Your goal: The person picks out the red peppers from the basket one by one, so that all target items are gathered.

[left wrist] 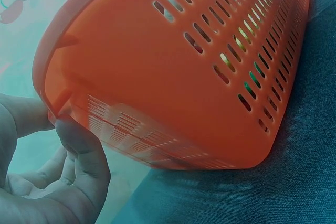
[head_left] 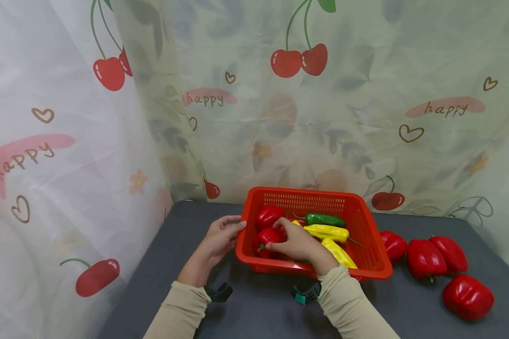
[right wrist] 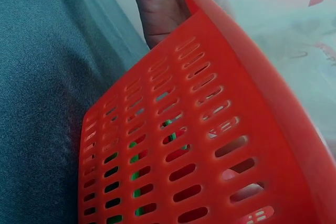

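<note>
Gray tabletop [head_left: 258, 306] shows nearer than both hands, between the 2 forearms, and in a strip left of the left hand [head_left: 218, 238]. Patterned curtain [head_left: 237, 150] rises beyond the hands, just behind the far rim of the red basket [head_left: 280, 266]. The near rim runs below the right hand [head_left: 298, 242].

Left hand: pinching the basket's left rim between thumb and finger, other fingers loosely bent. Right hand: reaching over the near rim, wrist above it, thumb and fingers curled on the front red pepper [head_left: 260, 238]. How firm that grip is, hard to judge; the right wrist view is mostly basket wall.

Front red pepper lies inside the basket, between the hands. Rear red pepper [head_left: 269, 215] just beyond it. Green pepper [head_left: 326, 220] and yellow peppers [head_left: 338, 253] right of the right hand's fingers. Outside, farther right, 4 more red peppers [head_left: 425, 258].
</note>
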Tool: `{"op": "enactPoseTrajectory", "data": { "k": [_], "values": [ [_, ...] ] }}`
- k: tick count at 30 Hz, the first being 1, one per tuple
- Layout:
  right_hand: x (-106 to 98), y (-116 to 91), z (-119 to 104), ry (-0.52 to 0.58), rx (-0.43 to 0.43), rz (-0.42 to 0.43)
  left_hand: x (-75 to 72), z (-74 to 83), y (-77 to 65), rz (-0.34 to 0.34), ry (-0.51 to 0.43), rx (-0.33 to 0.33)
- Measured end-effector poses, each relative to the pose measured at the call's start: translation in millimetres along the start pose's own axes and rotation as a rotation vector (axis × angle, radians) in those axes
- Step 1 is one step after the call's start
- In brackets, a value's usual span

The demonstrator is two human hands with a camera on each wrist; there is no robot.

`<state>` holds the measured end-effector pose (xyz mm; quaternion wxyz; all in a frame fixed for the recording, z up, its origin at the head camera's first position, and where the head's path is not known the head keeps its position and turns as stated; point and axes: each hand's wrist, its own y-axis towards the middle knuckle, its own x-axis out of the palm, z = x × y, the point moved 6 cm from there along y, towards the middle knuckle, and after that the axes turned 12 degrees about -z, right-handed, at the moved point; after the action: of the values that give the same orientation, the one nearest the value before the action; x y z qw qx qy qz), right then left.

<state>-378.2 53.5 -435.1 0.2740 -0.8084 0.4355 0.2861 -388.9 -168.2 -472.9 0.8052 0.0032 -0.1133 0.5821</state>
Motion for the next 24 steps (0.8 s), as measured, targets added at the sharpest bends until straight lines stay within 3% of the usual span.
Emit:
{"op": "enactPoseTrajectory", "data": {
  "k": [24],
  "values": [
    [-0.7, -1.1, -2.4, -0.001, -0.007, 0.022, 1.1, 2.0, -0.7, -0.013, 0.017, 0.015]
  ]
}}
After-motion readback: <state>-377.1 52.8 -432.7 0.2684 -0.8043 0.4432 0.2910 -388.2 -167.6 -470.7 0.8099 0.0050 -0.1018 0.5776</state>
